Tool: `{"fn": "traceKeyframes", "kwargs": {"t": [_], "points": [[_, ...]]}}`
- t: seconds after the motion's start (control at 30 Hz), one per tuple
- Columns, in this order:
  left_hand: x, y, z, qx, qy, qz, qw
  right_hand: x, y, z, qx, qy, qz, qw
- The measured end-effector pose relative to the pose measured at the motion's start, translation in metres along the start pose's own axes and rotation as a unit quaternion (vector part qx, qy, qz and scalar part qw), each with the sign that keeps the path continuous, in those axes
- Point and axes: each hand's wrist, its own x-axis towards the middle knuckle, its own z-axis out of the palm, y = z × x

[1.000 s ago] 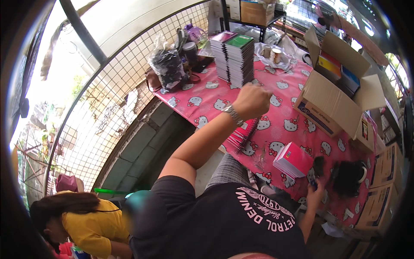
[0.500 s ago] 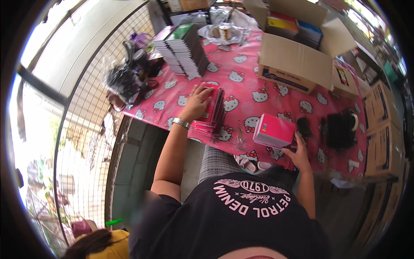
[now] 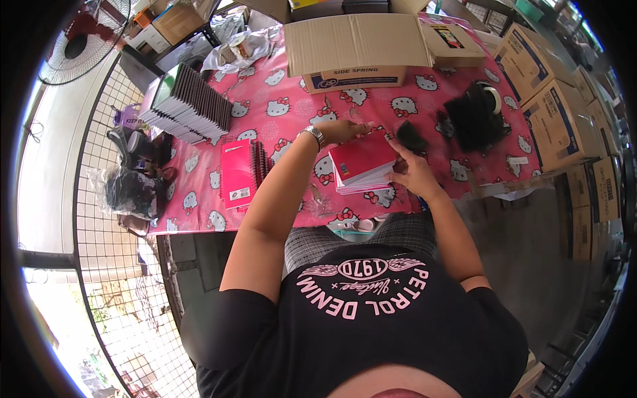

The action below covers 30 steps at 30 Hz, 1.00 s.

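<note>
A stack of red-covered notebooks [image 3: 363, 158] lies before me near the table's front edge, its upper part turned askew over the lower ones. My right hand [image 3: 415, 171] grips the right edge of the upper notebooks, thumb against the page side and fingers at the far corner. Along the stack's far edge, my left hand [image 3: 340, 131] is stretched out with fingers extended; whether it touches the covers I cannot tell. Left of my left forearm lies a low pile of red spiral notebooks [image 3: 237, 166]. A tall stack of spiral notebooks [image 3: 192, 106] with a green top cover stands behind it.
An open cardboard box [image 3: 358, 46] stands at the back, with a flatter box [image 3: 454, 45] beside it. On the right are a black tape dispenser [image 3: 474, 116], a small dark object [image 3: 411, 136] and stacked cartons [image 3: 557, 126]. Bagged dark items [image 3: 136, 192] sit at the left edge.
My left hand has left the spiral pile and moved right to the red notebook stack. My right hand now grips the upper notebooks, which have turned. The view has shifted right.
</note>
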Motion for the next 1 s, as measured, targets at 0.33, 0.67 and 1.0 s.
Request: {"fn": "traceKeyframes", "kwargs": {"t": [0.33,0.67,1.0], "points": [[0.02,-0.029,0.008,0.043,0.003,-0.037,0.998,0.014,-0.011,0.004,-0.076,-0.039,-0.07,0.994],[0.015,-0.023,0.013,0.008,0.045,-0.021,0.999,0.016,-0.011,0.002,-0.021,-0.082,0.044,0.995],[0.015,-0.034,0.013,-0.097,0.075,-0.013,0.992,0.003,0.022,0.018,0.178,-0.04,0.077,0.98]]}}
